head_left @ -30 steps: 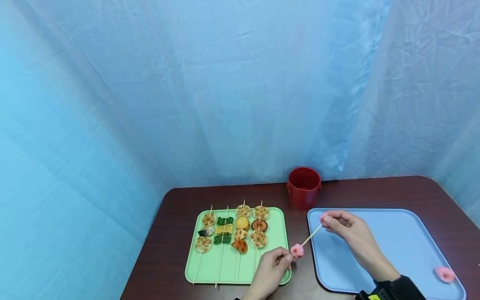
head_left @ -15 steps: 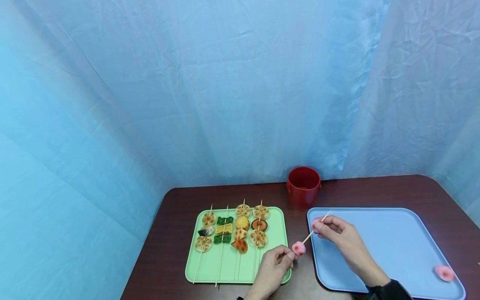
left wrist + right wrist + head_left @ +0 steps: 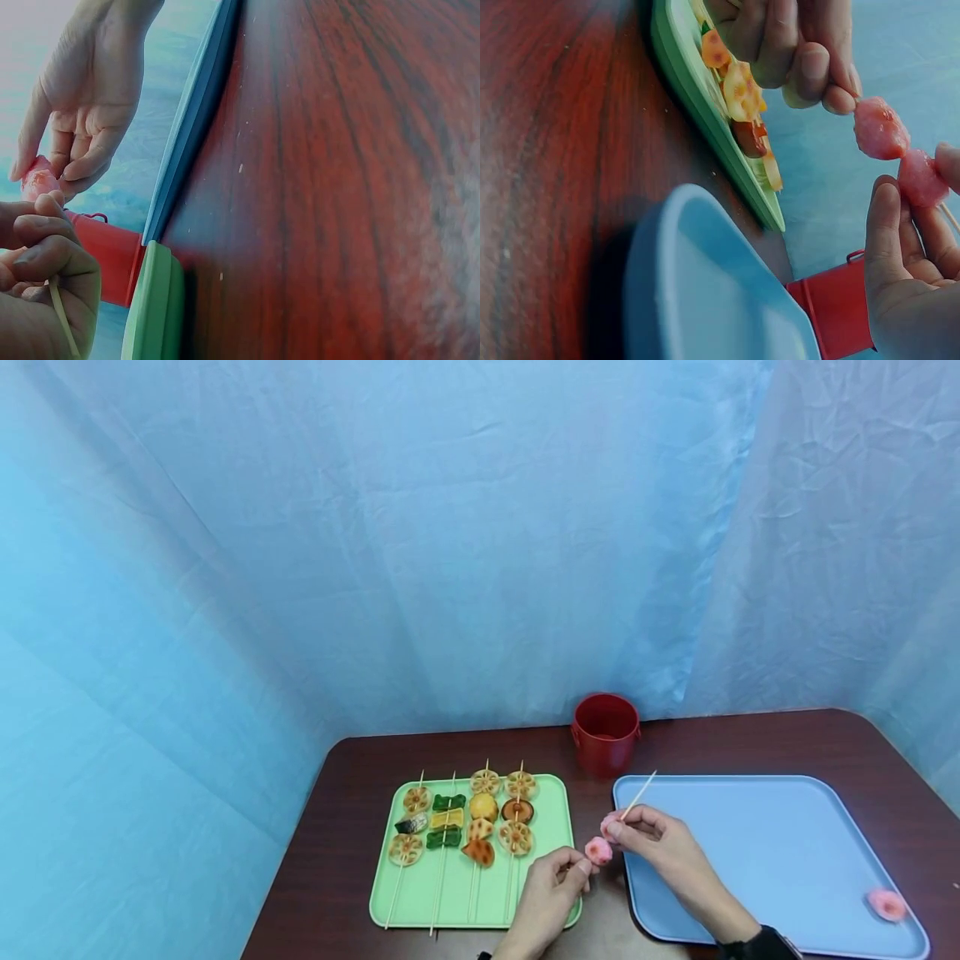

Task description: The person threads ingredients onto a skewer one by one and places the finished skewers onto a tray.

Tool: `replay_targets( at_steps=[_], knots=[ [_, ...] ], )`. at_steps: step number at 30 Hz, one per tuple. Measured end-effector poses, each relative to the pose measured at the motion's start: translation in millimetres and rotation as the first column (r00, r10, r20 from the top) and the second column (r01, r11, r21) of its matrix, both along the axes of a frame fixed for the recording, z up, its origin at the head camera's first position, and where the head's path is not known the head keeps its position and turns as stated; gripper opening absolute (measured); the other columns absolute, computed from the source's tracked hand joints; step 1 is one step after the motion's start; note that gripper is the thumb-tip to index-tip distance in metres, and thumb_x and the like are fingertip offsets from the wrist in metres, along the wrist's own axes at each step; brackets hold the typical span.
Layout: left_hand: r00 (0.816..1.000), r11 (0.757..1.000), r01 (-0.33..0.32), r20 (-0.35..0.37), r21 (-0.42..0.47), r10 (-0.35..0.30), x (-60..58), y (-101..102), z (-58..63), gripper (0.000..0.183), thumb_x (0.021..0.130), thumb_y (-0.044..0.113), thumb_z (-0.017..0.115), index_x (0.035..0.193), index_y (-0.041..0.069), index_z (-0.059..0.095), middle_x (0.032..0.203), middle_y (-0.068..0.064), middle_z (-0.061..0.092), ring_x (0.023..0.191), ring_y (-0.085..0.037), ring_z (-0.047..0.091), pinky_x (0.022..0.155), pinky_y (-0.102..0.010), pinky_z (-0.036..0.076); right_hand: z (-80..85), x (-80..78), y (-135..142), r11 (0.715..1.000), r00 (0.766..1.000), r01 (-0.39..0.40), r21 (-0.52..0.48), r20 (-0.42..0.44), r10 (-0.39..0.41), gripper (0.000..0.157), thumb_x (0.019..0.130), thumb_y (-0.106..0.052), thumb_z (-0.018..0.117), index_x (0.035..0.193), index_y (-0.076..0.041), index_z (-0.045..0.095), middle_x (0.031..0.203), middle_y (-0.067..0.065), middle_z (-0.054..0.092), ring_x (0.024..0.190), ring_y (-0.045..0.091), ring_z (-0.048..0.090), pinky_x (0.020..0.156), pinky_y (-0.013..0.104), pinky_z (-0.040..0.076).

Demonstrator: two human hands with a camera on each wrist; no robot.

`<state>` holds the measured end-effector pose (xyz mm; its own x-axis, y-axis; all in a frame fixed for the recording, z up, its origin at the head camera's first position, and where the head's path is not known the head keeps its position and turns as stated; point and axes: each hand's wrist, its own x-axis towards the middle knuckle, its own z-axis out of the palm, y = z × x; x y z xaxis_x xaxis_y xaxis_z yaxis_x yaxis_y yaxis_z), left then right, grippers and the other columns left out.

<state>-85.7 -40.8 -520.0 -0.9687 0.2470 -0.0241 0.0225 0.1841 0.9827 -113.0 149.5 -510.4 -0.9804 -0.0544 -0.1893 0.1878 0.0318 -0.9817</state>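
Observation:
My left hand (image 3: 546,893) grips a thin wooden skewer (image 3: 640,793) just below a pink food piece (image 3: 598,851) threaded on it. The skewer's lower end shows under the curled fingers in the left wrist view. My right hand (image 3: 663,852) pinches a second pink piece (image 3: 921,178) between thumb and fingers, with the skewer running through it and its bare tip sticking out beyond. In the right wrist view the two pink pieces touch or nearly touch. A third, ring-like pink piece (image 3: 887,905) lies on the blue tray (image 3: 772,860), away from both hands.
Several loaded skewers with lotus-root slices (image 3: 406,849), green and yellow pieces lie on the green tray (image 3: 551,810) at left. A red bucket (image 3: 606,735) stands behind, between the trays. A blue curtain (image 3: 480,568) hangs behind the dark wooden table (image 3: 315,860).
My right hand has slid the second pink piece down the skewer, leftward toward the first, leaving more bare tip beyond it. The left hand has barely moved.

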Motion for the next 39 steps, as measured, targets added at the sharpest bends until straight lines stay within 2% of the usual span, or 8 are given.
replay_targets(
  at_steps=[6, 11, 16, 21, 25, 29, 34, 39],
  knots=[
    [1.000, 1.000, -0.002, -0.030, 0.003, 0.002, -0.2, -1, -0.9, 0.017, 0.092, 0.014, 0.059, 0.086, 0.003, 0.070, 0.066, -0.006, 0.060, 0.052, 0.000, 0.045, 0.050, -0.013, 0.034, 0.0, 1.1, 4, 0.999, 0.998, -0.039, 0.013, -0.042, 0.039, 0.042, 0.088, -0.033, 0.068, 0.112, 0.001, 0.063, 0.107, 0.011, 0.068, 0.095, 0.019, 0.065, 0.082, 0.033, 0.053],
    [1.000, 1.000, -0.016, 0.006, -0.012, 0.016, -2.6, -5, -1.8, 0.018, 0.092, 0.016, 0.060, 0.087, 0.002, 0.071, 0.064, 0.003, 0.057, 0.051, 0.001, 0.042, 0.048, -0.013, 0.031, 5.1, -0.3, 24, 0.992, 0.998, -0.028, 0.123, -0.050, 0.035, 0.051, 0.091, -0.037, 0.064, 0.124, 0.001, 0.059, 0.113, 0.013, 0.066, 0.097, 0.022, 0.066, 0.082, 0.034, 0.053],
    [0.997, 0.998, -0.041, 0.068, -0.040, 0.044, -6.0, -11, -1.2, 0.020, 0.092, 0.018, 0.060, 0.088, 0.001, 0.070, 0.063, 0.008, 0.053, 0.048, -0.001, 0.038, 0.045, -0.015, 0.028, 8.4, -3.1, 51, 0.973, 0.999, -0.022, 0.231, -0.031, 0.031, 0.063, 0.089, -0.047, 0.061, 0.129, 0.002, 0.056, 0.119, 0.016, 0.064, 0.101, 0.024, 0.065, 0.082, 0.032, 0.053],
    [0.996, 0.998, -0.052, 0.064, -0.042, 0.054, -8.4, -17, -1.2, 0.021, 0.093, 0.019, 0.059, 0.087, 0.002, 0.069, 0.068, 0.002, 0.058, 0.050, -0.001, 0.040, 0.047, -0.016, 0.031, 8.2, -4.5, 84, 0.932, 0.997, -0.029, 0.362, -0.052, 0.051, 0.066, 0.091, -0.051, 0.056, 0.130, 0.001, 0.055, 0.119, 0.017, 0.064, 0.100, 0.024, 0.065, 0.080, 0.031, 0.054],
    [0.996, 0.997, -0.055, 0.061, -0.047, 0.058, -8.2, -19, 1.4, 0.023, 0.095, 0.017, 0.057, 0.089, -0.003, 0.068, 0.069, 0.002, 0.056, 0.051, -0.001, 0.039, 0.050, -0.016, 0.031, 7.5, -2.7, 112, 0.864, 0.994, -0.023, 0.504, -0.082, 0.074, 0.062, 0.092, -0.051, 0.054, 0.126, 0.000, 0.059, 0.115, 0.014, 0.066, 0.094, 0.010, 0.065, 0.078, 0.030, 0.054],
    [0.995, 0.997, -0.062, 0.070, -0.040, 0.065, -4.1, -20, 16.8, 0.021, 0.095, 0.010, 0.056, 0.090, -0.008, 0.067, 0.067, 0.002, 0.054, 0.052, -0.001, 0.039, 0.051, -0.016, 0.031, 8.2, 3.9, 137, 0.782, 0.992, -0.001, 0.623, -0.101, 0.082, 0.058, 0.092, -0.050, 0.056, 0.122, -0.001, 0.063, 0.113, 0.013, 0.067, 0.090, 0.000, 0.061, 0.075, 0.032, 0.055],
    [0.997, 0.998, -0.056, 0.055, -0.004, 0.057, -0.5, -21, 25.8, 0.020, 0.094, 0.006, 0.056, 0.089, -0.010, 0.065, 0.066, 0.000, 0.054, 0.052, -0.001, 0.039, 0.049, -0.017, 0.031, 10.1, 14.1, 164, 0.703, 0.998, 0.002, 0.711, -0.046, 0.044, 0.068, 0.090, -0.059, 0.053, 0.121, 0.001, 0.063, 0.113, 0.019, 0.065, 0.097, 0.028, 0.064, 0.071, 0.042, 0.055],
    [0.994, 0.998, -0.065, 0.090, -0.018, 0.066, -5.6, -21, 9.6, 0.021, 0.095, 0.010, 0.056, 0.090, -0.008, 0.066, 0.067, 0.003, 0.053, 0.051, -0.002, 0.039, 0.050, -0.016, 0.031, 5.1, 22.4, 191, 0.601, 0.999, 0.011, 0.799, -0.030, 0.021, 0.072, 0.088, -0.061, 0.054, 0.115, 0.005, 0.064, 0.106, 0.024, 0.066, 0.091, 0.040, 0.064, 0.068, 0.053, 0.052]
  ],
)
